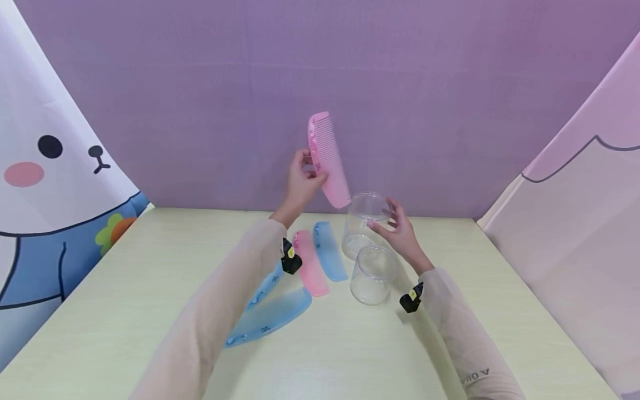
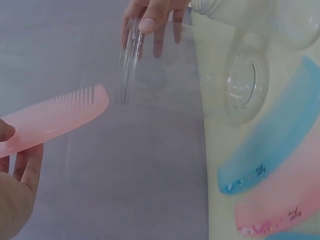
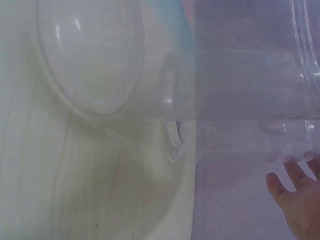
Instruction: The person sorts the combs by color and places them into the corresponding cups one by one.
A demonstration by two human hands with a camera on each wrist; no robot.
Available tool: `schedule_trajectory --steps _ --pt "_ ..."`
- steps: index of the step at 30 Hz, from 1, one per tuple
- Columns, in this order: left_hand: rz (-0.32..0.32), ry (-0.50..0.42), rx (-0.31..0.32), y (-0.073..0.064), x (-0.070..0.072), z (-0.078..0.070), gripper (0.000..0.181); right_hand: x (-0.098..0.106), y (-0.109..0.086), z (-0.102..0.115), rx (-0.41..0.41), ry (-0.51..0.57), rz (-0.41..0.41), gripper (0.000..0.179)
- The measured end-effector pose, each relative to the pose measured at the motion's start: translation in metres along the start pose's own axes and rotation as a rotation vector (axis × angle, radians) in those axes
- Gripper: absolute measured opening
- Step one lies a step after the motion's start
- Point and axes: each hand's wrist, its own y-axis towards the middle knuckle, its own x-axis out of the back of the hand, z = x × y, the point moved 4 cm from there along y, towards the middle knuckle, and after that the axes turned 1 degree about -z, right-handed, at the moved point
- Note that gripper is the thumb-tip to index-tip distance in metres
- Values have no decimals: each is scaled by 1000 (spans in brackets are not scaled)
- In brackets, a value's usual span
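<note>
My left hand (image 1: 304,180) pinches a pink comb (image 1: 329,158) between thumb and fingers, holding it tilted in the air. The comb's lower end is close to the rim of a tall clear jar (image 1: 356,225). Around that jar's upper edge, my right hand (image 1: 401,233) holds on, thumb on the near side and fingers on the far side. A second clear jar (image 1: 369,280) stands just in front of the first. In the left wrist view, the pink comb (image 2: 60,117) points toward the jar's rim (image 2: 129,62).
On the table (image 1: 125,278) lie another pink comb (image 1: 311,264), a blue comb (image 1: 329,253) beside it, and two more blue combs (image 1: 272,319) partly under my left sleeve. A purple cloth wall (image 1: 200,111) rises behind the table, with printed cloth (image 1: 55,194) at left.
</note>
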Motion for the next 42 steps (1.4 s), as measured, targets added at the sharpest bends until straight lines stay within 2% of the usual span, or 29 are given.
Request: schedule_trajectory --steps 16,20,24,28,31,37,42 --pt "-87 -69 -55 1 -28 10 42 1 1 -2 10 15 2 79" --pt "-77 -106 -62 -3 -36 11 42 1 0 -2 7 12 5 79" --pt "-47 -137 -65 -13 -43 3 40 2 0 -2 11 13 3 78" --pt "-8 -106 -65 -23 -47 -4 40 2 -1 -2 11 16 -3 78" --pt "8 -80 -50 -25 -52 3 40 1 -1 -2 6 20 -3 78" --pt "14 -9 -13 -21 -63 32 40 2 -2 -3 6 14 2 78" --pt "39 20 -2 -23 -68 38 41 2 -1 -2 9 12 3 78"
